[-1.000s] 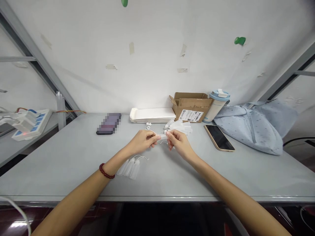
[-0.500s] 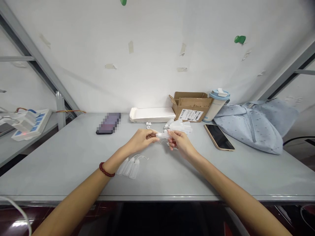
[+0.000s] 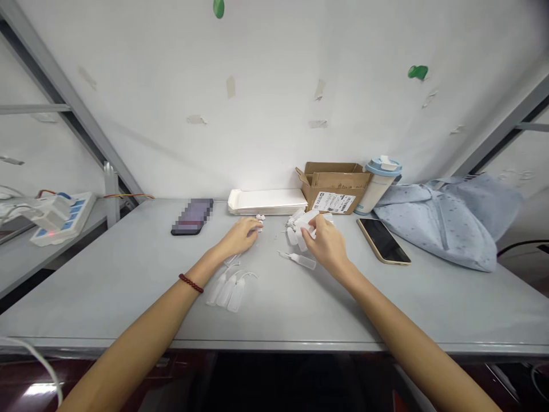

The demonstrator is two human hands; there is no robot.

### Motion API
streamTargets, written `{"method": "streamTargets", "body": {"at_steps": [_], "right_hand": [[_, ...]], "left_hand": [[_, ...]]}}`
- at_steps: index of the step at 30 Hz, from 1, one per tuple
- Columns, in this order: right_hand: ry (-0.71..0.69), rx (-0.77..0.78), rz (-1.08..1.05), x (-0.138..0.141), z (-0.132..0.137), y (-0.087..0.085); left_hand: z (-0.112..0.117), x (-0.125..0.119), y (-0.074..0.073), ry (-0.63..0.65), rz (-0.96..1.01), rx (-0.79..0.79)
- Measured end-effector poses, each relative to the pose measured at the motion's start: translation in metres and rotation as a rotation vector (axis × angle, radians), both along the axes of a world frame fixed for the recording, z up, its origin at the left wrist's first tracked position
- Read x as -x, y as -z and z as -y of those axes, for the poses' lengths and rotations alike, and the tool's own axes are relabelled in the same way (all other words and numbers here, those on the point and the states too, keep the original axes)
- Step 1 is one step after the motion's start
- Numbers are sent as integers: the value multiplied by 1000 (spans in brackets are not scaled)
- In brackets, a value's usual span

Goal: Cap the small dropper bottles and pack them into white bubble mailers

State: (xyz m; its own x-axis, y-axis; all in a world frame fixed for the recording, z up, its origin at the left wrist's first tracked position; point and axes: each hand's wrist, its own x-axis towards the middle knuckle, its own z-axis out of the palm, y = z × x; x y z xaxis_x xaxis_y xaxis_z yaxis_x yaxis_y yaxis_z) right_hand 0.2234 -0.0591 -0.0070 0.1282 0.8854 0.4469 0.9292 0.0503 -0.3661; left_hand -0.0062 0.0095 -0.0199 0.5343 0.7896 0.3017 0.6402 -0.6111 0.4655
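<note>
My left hand lies low over the grey table, its fingers pinched on a small white cap, close to a few loose white caps. My right hand is closed on a small clear plastic bottle, right beside a pile of the same bottles. One capped bottle with a thin nozzle lies on the table just left of my right wrist. Three capped bottles lie side by side next to my left forearm.
A stack of white trays, an open cardboard box and a lidded cup stand along the back wall. A dark phone lies at the left and a beige-edged phone at the right, next to a blue cloth bag. A power strip sits on the side shelf.
Both hands held one bottle together in the air. Now that bottle lies on the table, my left hand has reached to the caps, and my right hand has gone to the pile.
</note>
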Motion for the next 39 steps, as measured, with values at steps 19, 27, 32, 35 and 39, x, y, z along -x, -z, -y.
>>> {"method": "streamTargets", "body": {"at_steps": [19,27,32,35,39], "right_hand": [[-1135,233,102,61,63,5],[-1161,221,198,67,62,10],[-1118,198,264,70,61,14],[-1075,168,292,70,59,19],[-1019,112,287,64,53,23]], "left_hand": [[3,-4,-9,-142,44,43],[8,-10,-11,-133,125,30],[11,-13,-13,-140,171,42],[14,-13,-16,-149,195,50],[16,-12,-21,-177,273,118]]}}
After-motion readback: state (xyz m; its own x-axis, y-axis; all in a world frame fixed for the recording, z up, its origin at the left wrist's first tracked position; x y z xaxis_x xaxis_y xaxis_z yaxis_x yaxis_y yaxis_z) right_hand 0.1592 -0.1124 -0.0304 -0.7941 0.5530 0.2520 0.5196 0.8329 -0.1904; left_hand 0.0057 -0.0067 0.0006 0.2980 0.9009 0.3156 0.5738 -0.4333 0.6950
